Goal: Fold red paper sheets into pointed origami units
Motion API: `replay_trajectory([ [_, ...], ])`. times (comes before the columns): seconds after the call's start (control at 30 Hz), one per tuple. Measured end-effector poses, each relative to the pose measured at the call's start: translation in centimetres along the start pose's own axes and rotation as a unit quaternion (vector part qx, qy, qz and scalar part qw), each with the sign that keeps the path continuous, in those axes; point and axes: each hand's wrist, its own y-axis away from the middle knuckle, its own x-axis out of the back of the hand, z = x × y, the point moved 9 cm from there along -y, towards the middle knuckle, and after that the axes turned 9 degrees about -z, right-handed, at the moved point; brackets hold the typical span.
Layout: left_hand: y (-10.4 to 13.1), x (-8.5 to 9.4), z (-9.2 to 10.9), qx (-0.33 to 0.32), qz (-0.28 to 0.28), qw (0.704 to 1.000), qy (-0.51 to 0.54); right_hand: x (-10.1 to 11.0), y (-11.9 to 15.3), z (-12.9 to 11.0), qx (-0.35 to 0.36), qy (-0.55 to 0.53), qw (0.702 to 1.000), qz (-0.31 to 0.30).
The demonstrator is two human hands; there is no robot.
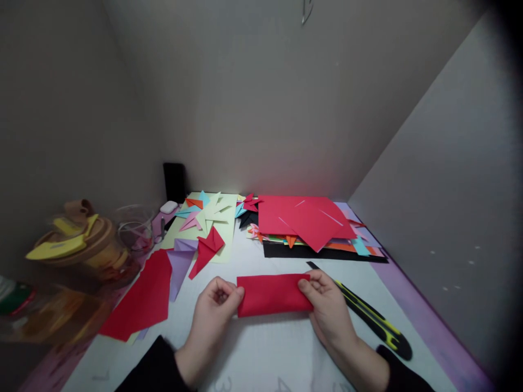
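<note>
Between my two hands I hold a folded red paper, a wide rectangle raised a little over the white work surface. My left hand pinches its left end between thumb and curled fingers. At the other end, my right hand grips the paper with the thumb on its front face; the fingers are partly behind it. Just right of that hand lies a yellow and black utility knife, its tip pointing away from me. A folded red paper piece and a folded purple one lie beyond my left hand.
Red sheets top a paper stack at the back right, over black paper. Folded coloured shapes lie on a pale yellow sheet. At left are red paper, a clear cup and a lidded jar. Grey walls enclose the table.
</note>
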Motion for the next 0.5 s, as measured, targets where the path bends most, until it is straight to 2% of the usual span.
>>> replay_trajectory([
  [0.13,-0.3,-0.3,0.0,0.002,-0.023,0.999,0.022,0.1,-0.1,0.0,-0.002,0.01,1.0,-0.003],
  [0.27,-0.7,-0.9,0.5,0.032,-0.069,0.997,-0.018,0.2,-0.7,0.4,-0.024,0.059,0.998,-0.018],
  [0.37,-1.1,-0.4,1.1,0.043,-0.068,0.996,-0.049,-0.1,-1.1,0.2,-0.037,0.125,0.991,-0.038],
  [0.5,-1.7,0.3,0.9,0.057,-0.086,0.99,-0.093,-0.7,-1.0,-1.2,0.003,0.206,0.977,-0.05],
])
